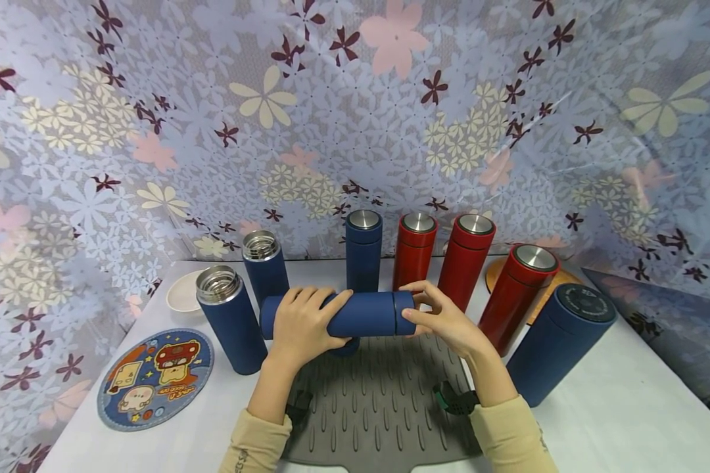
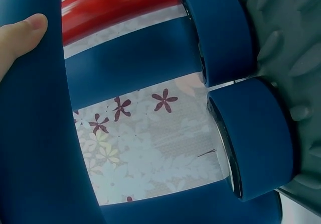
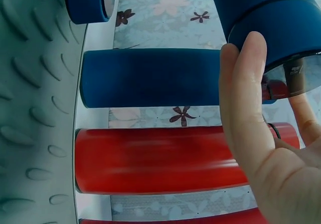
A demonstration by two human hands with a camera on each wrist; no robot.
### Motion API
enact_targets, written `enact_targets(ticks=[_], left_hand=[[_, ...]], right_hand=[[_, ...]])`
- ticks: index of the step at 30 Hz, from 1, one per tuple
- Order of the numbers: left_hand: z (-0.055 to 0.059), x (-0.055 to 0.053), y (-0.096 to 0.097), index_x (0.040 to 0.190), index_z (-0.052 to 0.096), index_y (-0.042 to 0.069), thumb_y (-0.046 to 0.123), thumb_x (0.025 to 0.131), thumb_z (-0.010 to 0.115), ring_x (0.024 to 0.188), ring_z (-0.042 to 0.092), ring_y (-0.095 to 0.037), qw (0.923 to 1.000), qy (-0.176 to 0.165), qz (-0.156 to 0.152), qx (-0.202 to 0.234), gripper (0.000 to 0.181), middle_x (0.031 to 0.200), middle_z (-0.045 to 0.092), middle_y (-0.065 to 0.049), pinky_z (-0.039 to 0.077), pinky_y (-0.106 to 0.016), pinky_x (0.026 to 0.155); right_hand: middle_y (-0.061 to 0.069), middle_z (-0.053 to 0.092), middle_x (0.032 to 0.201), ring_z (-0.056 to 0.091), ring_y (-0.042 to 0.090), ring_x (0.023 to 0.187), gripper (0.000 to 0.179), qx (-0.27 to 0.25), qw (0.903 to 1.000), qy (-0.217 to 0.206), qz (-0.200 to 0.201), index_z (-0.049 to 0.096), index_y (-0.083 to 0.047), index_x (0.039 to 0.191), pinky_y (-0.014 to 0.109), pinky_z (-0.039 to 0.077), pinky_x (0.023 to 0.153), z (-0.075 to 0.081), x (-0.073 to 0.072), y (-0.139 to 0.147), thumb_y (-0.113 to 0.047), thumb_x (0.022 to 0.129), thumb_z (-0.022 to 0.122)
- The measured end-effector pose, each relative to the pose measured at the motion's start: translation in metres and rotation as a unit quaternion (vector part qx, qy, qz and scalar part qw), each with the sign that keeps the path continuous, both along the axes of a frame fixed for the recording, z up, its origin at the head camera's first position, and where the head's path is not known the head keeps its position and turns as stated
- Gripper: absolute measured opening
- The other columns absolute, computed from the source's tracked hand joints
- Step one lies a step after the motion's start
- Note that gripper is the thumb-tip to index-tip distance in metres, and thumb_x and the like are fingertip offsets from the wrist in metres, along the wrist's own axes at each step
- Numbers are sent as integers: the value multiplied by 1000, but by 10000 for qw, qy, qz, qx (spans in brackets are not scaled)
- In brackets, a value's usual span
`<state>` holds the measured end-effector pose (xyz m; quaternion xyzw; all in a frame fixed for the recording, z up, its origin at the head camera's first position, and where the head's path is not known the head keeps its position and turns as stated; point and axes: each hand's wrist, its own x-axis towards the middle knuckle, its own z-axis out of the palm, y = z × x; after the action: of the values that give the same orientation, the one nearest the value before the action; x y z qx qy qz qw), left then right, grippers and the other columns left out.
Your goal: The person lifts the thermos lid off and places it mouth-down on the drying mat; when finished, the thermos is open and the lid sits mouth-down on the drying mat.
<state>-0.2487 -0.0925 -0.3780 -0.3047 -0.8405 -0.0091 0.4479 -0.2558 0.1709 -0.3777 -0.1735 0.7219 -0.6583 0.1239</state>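
Clamped round the body by the curled left hand [image 1: 306, 322], and pinched at the capped right end between thumb and fingers of the right hand [image 1: 449, 322]: one navy thermos flask [image 1: 367, 314], level in the air above the grey textured mat [image 1: 378, 427]. Cannot tell what, if anything, inside.

At far left, flat on the white table [image 1: 615, 407]: a round blue cartoon placemat [image 1: 154, 381]. Behind it, a shallow white bowl [image 1: 182, 294], pale inside as far as visible, partly covered by the front open flask [image 1: 233, 335]. Just beyond, the back open flask [image 1: 264, 266]; both navy, upright and uncapped, with bare steel mouths; too little shown of either interior to tell the contents.

Under the held flask, close together at the mat in the left wrist view: an upper loose cap [image 2: 228, 35] and a lower loose cap [image 2: 258, 141], both navy.

Further right, upright with steel-topped lids on and contents hidden: a capped navy flask [image 1: 363, 253], then the left red flask [image 1: 415, 253], partly behind the right hand, the middle red flask [image 1: 467, 263] and the right red flask [image 1: 511, 312]. Partly behind those, a round wooden board [image 1: 496, 270]. Farthest right and nearest, leaning outward in view: a dark-topped navy flask [image 1: 559, 348], lid on, markings too small to read.
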Motion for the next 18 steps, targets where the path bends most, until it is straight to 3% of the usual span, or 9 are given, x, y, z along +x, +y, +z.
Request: enact_targets(ticks=[11,18], left_hand=[[0,-2,-2,112,67,24,54,43,85,80,62,-22,10000,10,5,34,78,94,67,-2,49,-36,76],[1,0,-2,114,66,23,54,45,84,82,62,-22,9999,-86,52,-21,78,95,67,-3,49,-37,78]], right_hand=[[24,47,112,55,32,88,48,153,9956,925,-30,39,0,129,39,51,74,-5,-2,1,-10,88,60],[24,44,114,55,33,93,50,143,9950,991,55,40,0,128,41,52,76,-8,-4,1,-8,85,63]])
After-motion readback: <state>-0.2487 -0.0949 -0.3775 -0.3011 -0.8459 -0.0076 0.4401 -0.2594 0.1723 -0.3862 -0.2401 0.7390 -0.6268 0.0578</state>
